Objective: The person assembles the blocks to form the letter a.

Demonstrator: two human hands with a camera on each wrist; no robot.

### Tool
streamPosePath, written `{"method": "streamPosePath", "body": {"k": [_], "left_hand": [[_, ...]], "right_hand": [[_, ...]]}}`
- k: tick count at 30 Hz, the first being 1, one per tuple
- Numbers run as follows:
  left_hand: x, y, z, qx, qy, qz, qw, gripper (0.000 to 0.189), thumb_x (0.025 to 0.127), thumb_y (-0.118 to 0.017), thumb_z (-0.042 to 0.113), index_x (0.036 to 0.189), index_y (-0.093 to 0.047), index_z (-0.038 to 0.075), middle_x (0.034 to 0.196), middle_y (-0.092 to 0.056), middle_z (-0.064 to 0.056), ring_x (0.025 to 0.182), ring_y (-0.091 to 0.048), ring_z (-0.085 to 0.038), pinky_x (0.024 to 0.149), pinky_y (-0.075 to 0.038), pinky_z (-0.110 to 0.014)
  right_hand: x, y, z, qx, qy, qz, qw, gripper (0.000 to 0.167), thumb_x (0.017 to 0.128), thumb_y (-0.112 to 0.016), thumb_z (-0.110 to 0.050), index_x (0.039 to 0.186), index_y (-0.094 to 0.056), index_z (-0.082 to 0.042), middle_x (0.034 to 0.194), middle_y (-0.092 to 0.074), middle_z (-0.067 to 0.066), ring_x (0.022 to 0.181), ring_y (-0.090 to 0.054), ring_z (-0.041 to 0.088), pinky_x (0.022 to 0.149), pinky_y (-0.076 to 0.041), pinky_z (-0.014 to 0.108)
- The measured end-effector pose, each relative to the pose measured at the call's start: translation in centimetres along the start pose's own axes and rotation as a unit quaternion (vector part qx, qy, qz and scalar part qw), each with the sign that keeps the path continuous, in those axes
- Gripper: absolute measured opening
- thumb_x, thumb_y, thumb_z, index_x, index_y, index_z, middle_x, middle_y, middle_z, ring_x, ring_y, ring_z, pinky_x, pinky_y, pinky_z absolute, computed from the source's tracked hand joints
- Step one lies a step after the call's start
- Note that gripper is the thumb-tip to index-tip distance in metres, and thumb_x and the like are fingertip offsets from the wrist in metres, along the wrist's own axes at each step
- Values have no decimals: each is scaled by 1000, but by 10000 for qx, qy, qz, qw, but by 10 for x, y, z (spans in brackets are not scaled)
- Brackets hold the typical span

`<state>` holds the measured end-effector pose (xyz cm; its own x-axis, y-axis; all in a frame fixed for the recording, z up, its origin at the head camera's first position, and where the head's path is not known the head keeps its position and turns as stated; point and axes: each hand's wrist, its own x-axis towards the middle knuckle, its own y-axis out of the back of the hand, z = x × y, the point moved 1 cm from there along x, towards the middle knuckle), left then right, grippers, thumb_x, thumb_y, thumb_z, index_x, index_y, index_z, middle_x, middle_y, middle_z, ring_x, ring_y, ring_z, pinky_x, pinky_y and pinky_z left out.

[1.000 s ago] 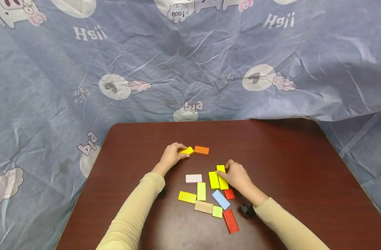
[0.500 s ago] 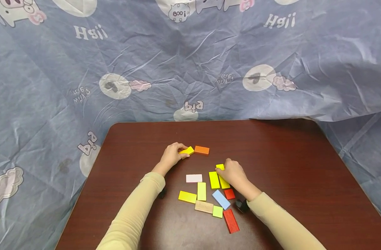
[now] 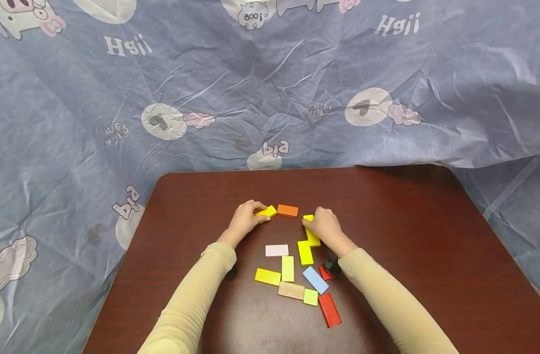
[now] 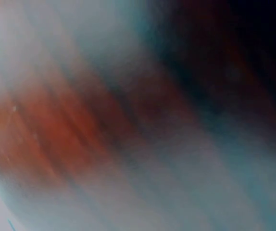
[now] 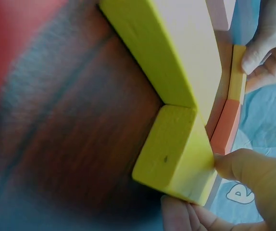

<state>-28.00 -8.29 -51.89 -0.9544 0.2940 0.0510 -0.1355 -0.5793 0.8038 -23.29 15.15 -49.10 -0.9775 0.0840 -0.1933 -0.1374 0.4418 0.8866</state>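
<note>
At the far left of the block group, my left hand (image 3: 243,218) pinches a yellow wooden block (image 3: 269,211) between thumb and fingers. That block's right end meets an orange block (image 3: 287,211). My right hand (image 3: 326,227) grips a second yellow block (image 3: 314,238) to the right of the orange one. In the right wrist view, thumb and fingertips hold the near end of this yellow block (image 5: 171,154), and another yellow block (image 5: 162,53) lies close to it. Only a dark, reddish blur fills the left wrist view.
Nearer the person lie a loose yellow block (image 3: 305,252), a white block (image 3: 276,250), a pale yellow block (image 3: 287,268), a blue block (image 3: 315,280), a natural wood block (image 3: 291,290), a green square block (image 3: 311,297) and a red block (image 3: 330,310) on the brown table (image 3: 385,196).
My right hand has gripped its yellow block and moved it away from the person, off the side of the other yellow block. My left hand has kept its place.
</note>
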Motion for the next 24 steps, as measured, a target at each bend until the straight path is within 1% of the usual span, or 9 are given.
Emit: {"method": "streamPosePath", "body": {"k": [5,9,14,17,21,24], "left_hand": [[1,-1,-1,58,-30,28,10000,33,81,-81,27,110,-74,14,99,-67,-4,89,-63,-20,84,-53,-32],[1,-2,-1,74,15,25,10000,34,81,-81,28,111,-74,14,100,-67,-4,90,-63,-20,85,-53,-32],[0,-2,-1,55,72,-14,10000,34,81,-81,28,112,-74,15,101,-67,-4,92,-64,-21,85,-54,-33],[0,-2,-2,49,34,22,10000,34,80,-81,27,111,-74,14,100,-68,-4,91,-64,-21,85,-54,-33],[1,-2,-2,68,-25,35,10000,34,81,-81,28,111,-74,14,101,-68,-4,91,-64,-21,85,-54,-34],[1,-2,-2,87,12,11,10000,35,81,-81,28,112,-74,14,101,-68,-4,91,-64,-21,85,-54,-33]], "right_hand": [[6,0,-2,70,20,35,10000,46,89,-72,-34,102,-59,8,79,-59,16,63,-55,24,55,-43,27],[5,-1,-3,39,63,45,10000,51,88,-72,-37,107,-58,9,85,-62,18,67,-56,25,58,-45,28],[-3,-3,0,-78,-69,-196,9998,63,86,-74,-39,120,-54,11,97,-64,22,73,-57,26,63,-48,31],[-8,-3,-1,-25,-84,-319,9995,68,86,-75,-37,125,-50,13,98,-63,23,73,-56,27,64,-48,31],[-12,-4,-3,64,-59,-248,9997,67,85,-75,-36,126,-51,12,99,-64,23,74,-56,27,65,-48,31],[-11,-5,-4,80,-19,-178,9998,66,85,-76,-37,123,-52,11,98,-64,23,74,-57,26,65,-48,31]]}}
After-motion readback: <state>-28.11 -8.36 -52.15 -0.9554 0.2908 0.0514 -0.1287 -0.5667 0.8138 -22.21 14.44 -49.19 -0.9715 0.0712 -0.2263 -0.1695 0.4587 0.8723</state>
